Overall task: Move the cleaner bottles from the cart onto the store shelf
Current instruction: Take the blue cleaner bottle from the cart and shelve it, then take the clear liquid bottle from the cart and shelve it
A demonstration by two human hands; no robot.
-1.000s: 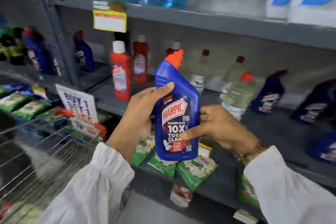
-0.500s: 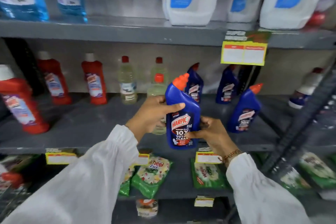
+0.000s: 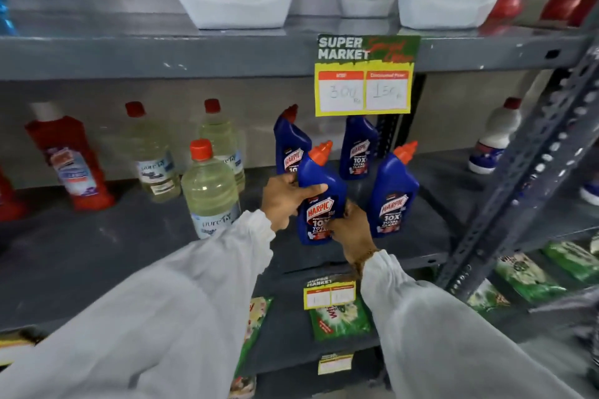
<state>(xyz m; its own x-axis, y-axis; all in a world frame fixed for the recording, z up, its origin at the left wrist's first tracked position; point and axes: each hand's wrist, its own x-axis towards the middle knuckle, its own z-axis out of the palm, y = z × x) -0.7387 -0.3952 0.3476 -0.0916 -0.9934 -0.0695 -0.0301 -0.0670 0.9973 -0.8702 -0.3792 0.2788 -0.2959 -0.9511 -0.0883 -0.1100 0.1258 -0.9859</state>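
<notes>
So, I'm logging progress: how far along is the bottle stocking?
Three blue bottles already stand on the shelf. A fourth bottle is in the left hand and right hand, low over the shelf, not released. The cart is out of view, so what remains is unknown.

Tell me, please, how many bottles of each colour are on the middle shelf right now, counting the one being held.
Blue Harpic bottles: 4, counting the held bottle gripped by the left hand and right hand
Pale yellow bottles: 3
Red bottles: 2, one cut off at the left edge
White bottle: 1
Total: 10
</notes>
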